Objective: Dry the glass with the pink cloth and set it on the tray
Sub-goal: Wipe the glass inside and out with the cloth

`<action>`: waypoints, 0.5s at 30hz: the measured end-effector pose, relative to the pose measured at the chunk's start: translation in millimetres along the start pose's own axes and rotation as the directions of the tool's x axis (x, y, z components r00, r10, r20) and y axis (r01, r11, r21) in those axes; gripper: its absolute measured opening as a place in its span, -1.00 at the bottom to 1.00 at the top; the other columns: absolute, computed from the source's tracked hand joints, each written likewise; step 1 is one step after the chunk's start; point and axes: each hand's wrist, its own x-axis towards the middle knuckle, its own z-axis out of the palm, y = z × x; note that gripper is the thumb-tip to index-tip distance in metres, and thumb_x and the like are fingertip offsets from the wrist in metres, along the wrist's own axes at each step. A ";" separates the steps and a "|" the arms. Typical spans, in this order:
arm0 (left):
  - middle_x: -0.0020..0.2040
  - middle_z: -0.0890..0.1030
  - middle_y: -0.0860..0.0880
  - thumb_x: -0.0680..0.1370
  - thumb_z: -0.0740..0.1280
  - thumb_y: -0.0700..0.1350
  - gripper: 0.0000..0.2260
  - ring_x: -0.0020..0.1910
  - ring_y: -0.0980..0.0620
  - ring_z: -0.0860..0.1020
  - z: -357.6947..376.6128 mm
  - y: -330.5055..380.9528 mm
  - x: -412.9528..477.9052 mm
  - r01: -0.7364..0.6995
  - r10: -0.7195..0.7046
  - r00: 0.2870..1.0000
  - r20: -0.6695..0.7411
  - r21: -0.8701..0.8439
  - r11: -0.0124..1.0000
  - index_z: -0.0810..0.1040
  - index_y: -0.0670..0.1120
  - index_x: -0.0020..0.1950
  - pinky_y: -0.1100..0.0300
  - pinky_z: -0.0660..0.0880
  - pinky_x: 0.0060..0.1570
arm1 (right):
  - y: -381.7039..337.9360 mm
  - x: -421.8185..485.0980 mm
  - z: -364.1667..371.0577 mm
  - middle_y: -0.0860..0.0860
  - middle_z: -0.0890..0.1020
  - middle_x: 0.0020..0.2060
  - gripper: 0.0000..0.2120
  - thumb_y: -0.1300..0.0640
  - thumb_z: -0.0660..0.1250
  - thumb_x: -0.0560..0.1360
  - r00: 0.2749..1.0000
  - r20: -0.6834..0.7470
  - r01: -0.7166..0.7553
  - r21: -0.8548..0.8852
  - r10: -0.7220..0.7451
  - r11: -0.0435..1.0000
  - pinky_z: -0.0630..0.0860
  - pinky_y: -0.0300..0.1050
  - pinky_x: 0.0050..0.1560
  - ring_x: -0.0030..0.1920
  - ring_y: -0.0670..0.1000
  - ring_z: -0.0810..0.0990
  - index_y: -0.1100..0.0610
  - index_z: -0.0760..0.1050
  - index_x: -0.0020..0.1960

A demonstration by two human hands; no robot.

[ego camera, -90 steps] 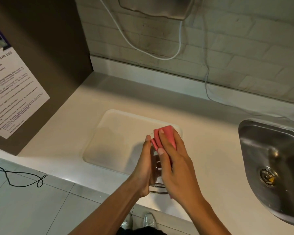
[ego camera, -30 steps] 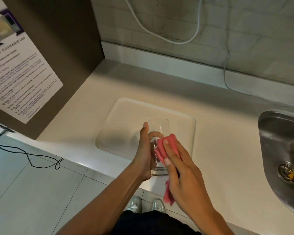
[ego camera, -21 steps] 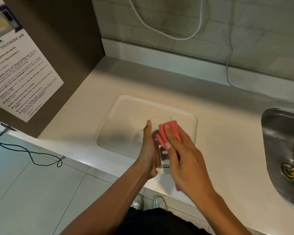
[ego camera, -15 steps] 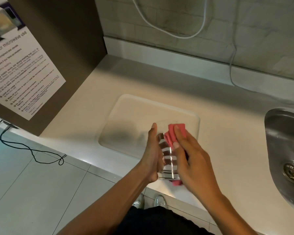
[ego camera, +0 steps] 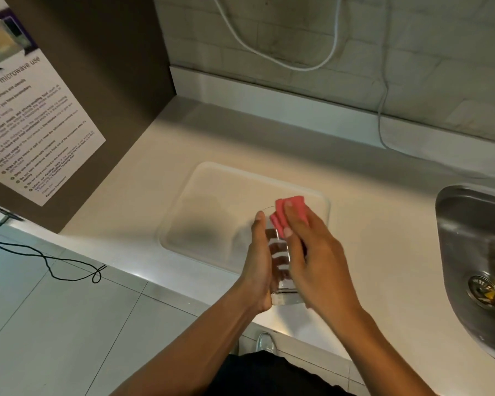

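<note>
A clear drinking glass [ego camera: 280, 261] is held in the air above the counter's front edge, over the near right corner of the tray. My left hand [ego camera: 259, 264] grips its left side. My right hand [ego camera: 312, 252] presses a folded pink cloth [ego camera: 289, 214] against the glass's right side and rim; most of the cloth is hidden under my fingers. A shallow white square tray [ego camera: 206, 201] lies flat on the pale counter just beyond the glass, with nothing on it.
A steel sink [ego camera: 475, 252] with a drain is sunk into the counter at the right. A dark cabinet side with a printed notice [ego camera: 32, 127] stands at the left. White cables [ego camera: 380, 110] hang on the tiled back wall. A black cord [ego camera: 55, 264] lies on the floor.
My right hand has slid the pink cloth up from the glass's lower side to its rim, rubbing along the glass. My left hand keeps the glass in about the same place.
</note>
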 end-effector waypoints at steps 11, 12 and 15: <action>0.18 0.74 -0.32 0.58 0.06 0.52 -0.19 0.16 -0.31 0.73 -7.1 20.3 -2.9 -0.002 0.001 0.999 -0.052 -0.008 1.000 0.67 -0.13 0.30 -0.18 0.70 0.06 | 6.0 -14.9 -4.3 -0.30 0.32 0.49 -0.59 -0.02 0.17 0.67 0.995 0.059 -0.091 0.215 0.080 0.972 0.34 -0.37 0.39 0.36 -0.37 0.36 -0.27 0.31 0.49; 0.13 0.76 -0.27 0.58 0.05 0.53 -0.20 0.13 -0.28 0.75 -9.2 22.3 -0.1 -0.028 0.028 0.997 -0.069 0.002 1.000 0.68 -0.13 0.25 -0.15 0.71 0.05 | 2.6 -19.3 -2.7 -0.32 0.26 0.51 -0.59 -0.02 0.16 0.68 0.997 0.066 -0.059 0.198 0.047 0.978 0.39 -0.22 0.42 0.40 -0.30 0.37 -0.29 0.29 0.50; -0.17 0.78 -0.05 0.56 0.04 0.54 -0.27 -0.18 -0.06 0.76 -17.9 33.7 10.9 -0.090 0.092 0.988 -0.121 0.020 0.996 0.66 -0.06 0.03 0.03 0.65 -0.09 | 0.8 -51.6 6.1 -0.39 0.10 0.56 -0.53 0.00 0.17 0.67 0.989 0.142 0.019 0.172 -0.044 0.985 0.44 0.03 0.42 0.48 -0.11 0.38 -0.37 0.21 0.51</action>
